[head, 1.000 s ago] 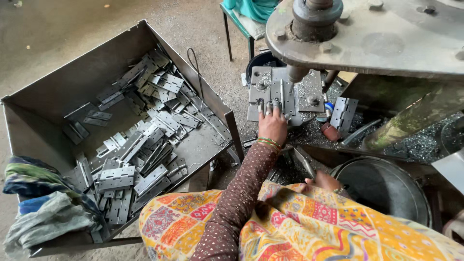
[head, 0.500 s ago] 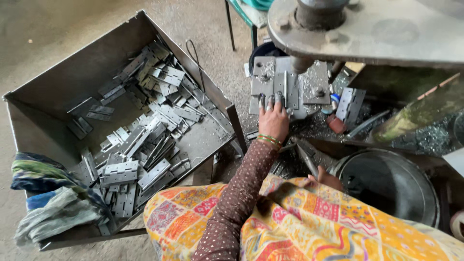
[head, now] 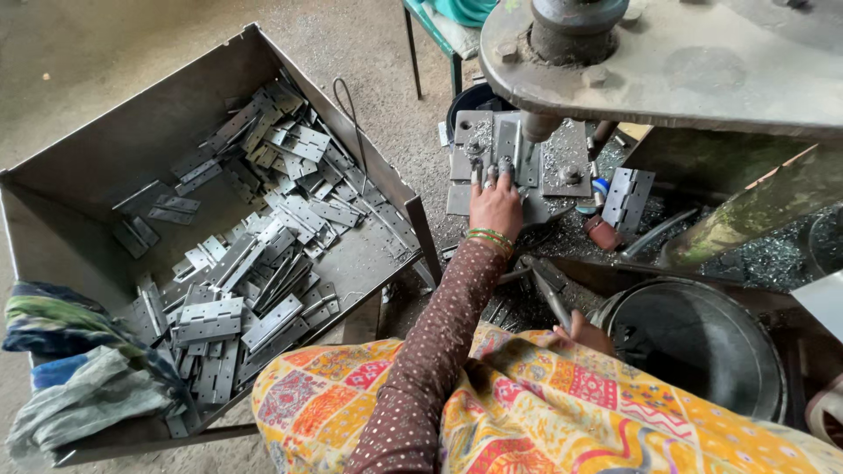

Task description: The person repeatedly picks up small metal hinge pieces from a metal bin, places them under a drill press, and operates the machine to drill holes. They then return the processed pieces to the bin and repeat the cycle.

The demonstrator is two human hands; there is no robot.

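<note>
The metal box (head: 105, 167) is dull grey, and the hinges (head: 263, 254) in it are the same bare steel grey. Just left of the box lies a cloth (head: 61, 369) in green, blue and pale grey. Right of the box, the sleeve (head: 439, 351) is brown with small white dots, the bangles (head: 489, 237) are green, and the garment (head: 544, 412) is yellow with orange, red and blue pattern.

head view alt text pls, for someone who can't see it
A person's left hand presses a metal hinge onto the work plate under a drill press, while the right hand rests low by a dark round tub. To the left, a large open metal bin holds a pile of hinges, with bundled cloth at its corner.
</note>
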